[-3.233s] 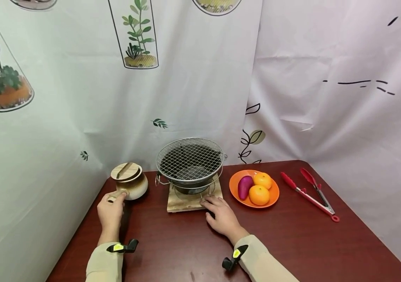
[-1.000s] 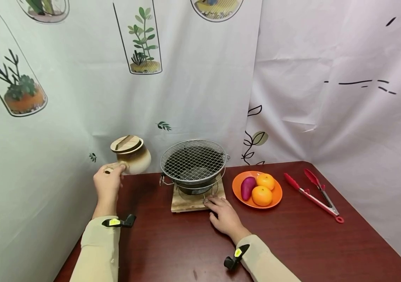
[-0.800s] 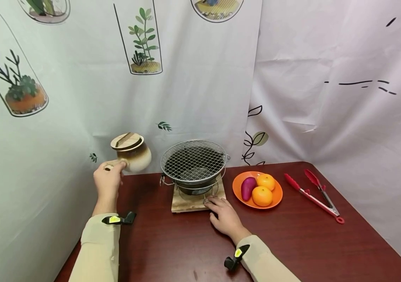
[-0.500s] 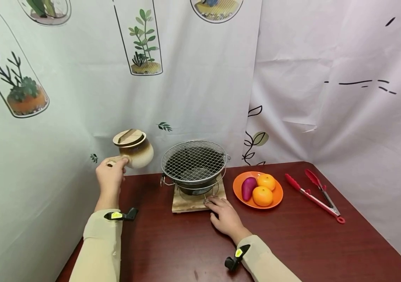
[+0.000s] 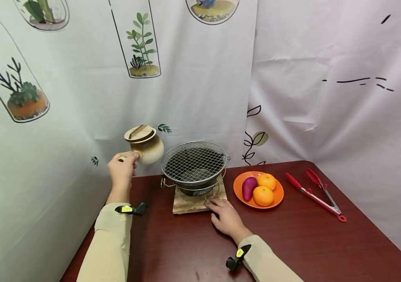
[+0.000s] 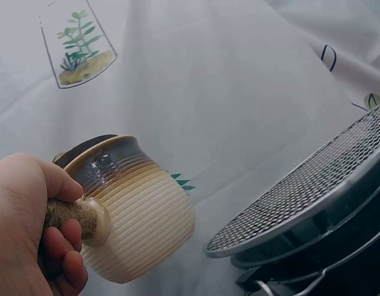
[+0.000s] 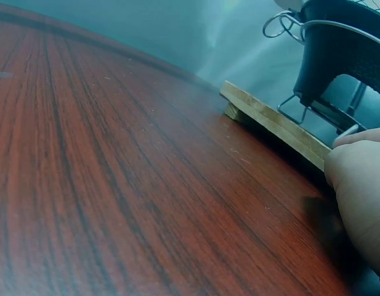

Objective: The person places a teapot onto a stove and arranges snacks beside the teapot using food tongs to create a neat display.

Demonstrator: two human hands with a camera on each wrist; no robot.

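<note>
- Change since the earliest frame: pot (image 5: 150, 150) and left hand (image 5: 122, 170) have gone up off the table (image 5: 186, 246) and rightward, nearer the grill (image 5: 193, 164). Right hand (image 5: 226, 217) has kept its place on the board (image 5: 186, 204).
- Nearest: two pale sleeves (image 5: 110, 243), each cuff bearing a black mount (image 5: 237, 259) with a yellow mark.
- Right hand: fingers extended, thumb apart from them; fingertips rest on the board's front right part, beside the wire foot of the stove (image 5: 195, 190).
- Left hand: clamped on the pot's stub handle (image 6: 72, 219), thumb on top, fingers curled beneath (left wrist view).
- Pot: in the air, left of the grill and apart from it; leaning slightly left in the head view. Wooden lid (image 5: 140, 133) on its mouth.
- Stove: dark, on the board, round mesh grill over it.
- Right of the stove: orange plate (image 5: 278, 192) with one purple vegetable (image 5: 249, 188) and two oranges (image 5: 263, 196).
- Farther right: red-tipped tongs (image 5: 316, 198), arms spread, lying on the table.
- Farthest: white cloth (image 5: 204, 78) printed with plants.
</note>
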